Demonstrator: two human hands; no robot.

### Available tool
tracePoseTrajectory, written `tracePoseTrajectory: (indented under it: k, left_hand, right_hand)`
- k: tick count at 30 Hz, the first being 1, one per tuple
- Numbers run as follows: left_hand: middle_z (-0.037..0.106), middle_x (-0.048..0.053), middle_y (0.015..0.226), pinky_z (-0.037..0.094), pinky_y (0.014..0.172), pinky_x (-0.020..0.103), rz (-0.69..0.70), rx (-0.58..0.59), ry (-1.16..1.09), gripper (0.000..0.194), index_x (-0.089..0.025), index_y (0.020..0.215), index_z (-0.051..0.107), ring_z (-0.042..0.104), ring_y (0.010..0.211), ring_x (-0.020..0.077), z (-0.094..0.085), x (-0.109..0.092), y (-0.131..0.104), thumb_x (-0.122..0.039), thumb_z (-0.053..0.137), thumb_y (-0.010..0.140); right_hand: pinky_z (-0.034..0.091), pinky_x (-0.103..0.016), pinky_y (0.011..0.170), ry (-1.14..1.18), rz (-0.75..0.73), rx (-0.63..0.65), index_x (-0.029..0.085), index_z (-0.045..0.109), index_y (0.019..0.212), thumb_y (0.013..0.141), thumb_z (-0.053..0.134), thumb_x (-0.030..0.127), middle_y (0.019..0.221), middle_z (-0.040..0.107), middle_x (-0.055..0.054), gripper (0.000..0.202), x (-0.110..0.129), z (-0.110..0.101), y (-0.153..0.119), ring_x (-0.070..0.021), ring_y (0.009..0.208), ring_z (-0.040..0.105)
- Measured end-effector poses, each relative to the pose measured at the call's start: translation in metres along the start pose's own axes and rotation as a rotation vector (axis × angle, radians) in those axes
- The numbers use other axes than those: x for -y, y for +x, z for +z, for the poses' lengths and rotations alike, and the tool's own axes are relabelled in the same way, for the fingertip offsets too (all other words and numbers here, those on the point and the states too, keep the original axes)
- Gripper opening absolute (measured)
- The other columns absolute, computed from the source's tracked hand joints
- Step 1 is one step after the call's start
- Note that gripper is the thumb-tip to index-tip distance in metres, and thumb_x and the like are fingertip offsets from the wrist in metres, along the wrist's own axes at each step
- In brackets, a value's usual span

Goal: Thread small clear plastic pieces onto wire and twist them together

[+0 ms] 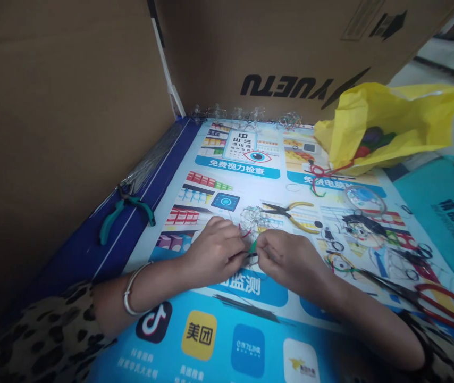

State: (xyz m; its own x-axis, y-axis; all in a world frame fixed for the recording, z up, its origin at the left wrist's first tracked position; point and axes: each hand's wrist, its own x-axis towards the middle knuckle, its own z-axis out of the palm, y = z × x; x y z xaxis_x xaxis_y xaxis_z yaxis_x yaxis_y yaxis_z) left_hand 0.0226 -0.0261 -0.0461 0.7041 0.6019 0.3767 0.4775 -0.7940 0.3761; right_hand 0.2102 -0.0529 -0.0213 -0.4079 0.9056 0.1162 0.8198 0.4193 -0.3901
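Near the middle of the printed sheet [246, 191], my left hand [217, 250] and my right hand [280, 255] face each other with a small gap between them. Both have their fingers closed in a pinch. Between the fingertips shows a small green piece [253, 247] with thin wire and a bit of red; which hand grips which part is too small to tell. Just beyond the fingers lies a tangled wire ball [254, 219]. Yellow-handled pliers [288, 214] rest behind my right hand.
Green-handled pliers [125, 210] lie at the left beside thin wires. Red-handled scissors [414, 298] are at the right. A yellow bag [402, 117] stands back right, with a clear tape roll [366, 199] nearby. Cardboard walls [251, 48] enclose the back and left.
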Motion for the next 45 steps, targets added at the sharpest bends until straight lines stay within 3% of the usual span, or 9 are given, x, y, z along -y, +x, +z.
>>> tracePoseTrajectory:
  k: [5,9,23,33,42,45]
  left_hand:
    - [0.056,0.002,0.068,0.034,0.072,0.033,-0.006,-0.006,-0.007,0.015,-0.018,0.074,0.061,0.048,0.073,0.0163,0.000,0.001,0.000,-0.020,0.049,0.082]
    - [0.057,0.002,0.069,0.033,0.072,0.034,-0.003,-0.010,-0.015,0.017,-0.018,0.078,0.062,0.048,0.073,0.0169,0.000,0.001,0.000,-0.022,0.047,0.084]
    - [0.054,0.003,0.067,0.032,0.070,0.034,0.045,-0.018,0.041,0.018,-0.016,0.067,0.057,0.045,0.070,0.0165,0.001,0.000,0.001,-0.022,0.049,0.082]
    - [0.054,0.003,0.066,0.033,0.071,0.033,0.026,-0.028,0.038,0.018,-0.016,0.066,0.060,0.046,0.070,0.0166,0.000,0.000,0.001,-0.020,0.048,0.080]
    - [0.056,0.001,0.070,0.032,0.076,0.034,-0.010,-0.034,-0.029,0.016,-0.018,0.072,0.061,0.047,0.075,0.0167,-0.003,0.000,0.001,-0.016,0.047,0.080]
    - [0.055,0.001,0.069,0.032,0.076,0.034,-0.035,-0.030,-0.046,0.015,-0.018,0.072,0.061,0.047,0.075,0.0168,-0.004,0.000,0.001,-0.017,0.047,0.079]
  right_hand:
    - [0.036,-0.023,0.059,-0.013,-0.159,-0.008,0.018,0.060,0.075,0.083,0.045,0.017,0.070,0.065,-0.001,0.017,-0.002,0.000,-0.004,-0.0128,0.065,0.059]
    - [0.034,-0.025,0.056,-0.140,-0.255,-0.036,0.016,0.061,0.075,0.088,0.042,0.017,0.065,0.062,-0.002,0.023,0.000,0.003,-0.006,-0.0136,0.061,0.056]
    - [0.025,-0.028,0.049,-0.392,-0.402,0.050,0.017,0.053,0.070,0.082,0.045,0.008,0.061,0.059,-0.004,0.017,0.009,-0.002,-0.002,-0.0159,0.052,0.051]
    - [0.024,-0.027,0.049,-0.340,-0.359,-0.113,0.016,0.052,0.067,0.078,0.041,0.011,0.057,0.056,-0.003,0.017,0.004,0.012,0.003,-0.0149,0.051,0.049]
    - [0.029,-0.020,0.049,0.159,-0.042,0.016,0.019,0.049,0.065,0.063,0.046,0.010,0.055,0.050,0.005,0.009,0.002,0.004,0.009,-0.0091,0.050,0.043]
    - [0.028,-0.020,0.048,0.167,-0.004,0.017,0.019,0.050,0.065,0.063,0.049,0.010,0.051,0.045,0.006,0.009,0.000,0.001,0.010,-0.0087,0.047,0.040]
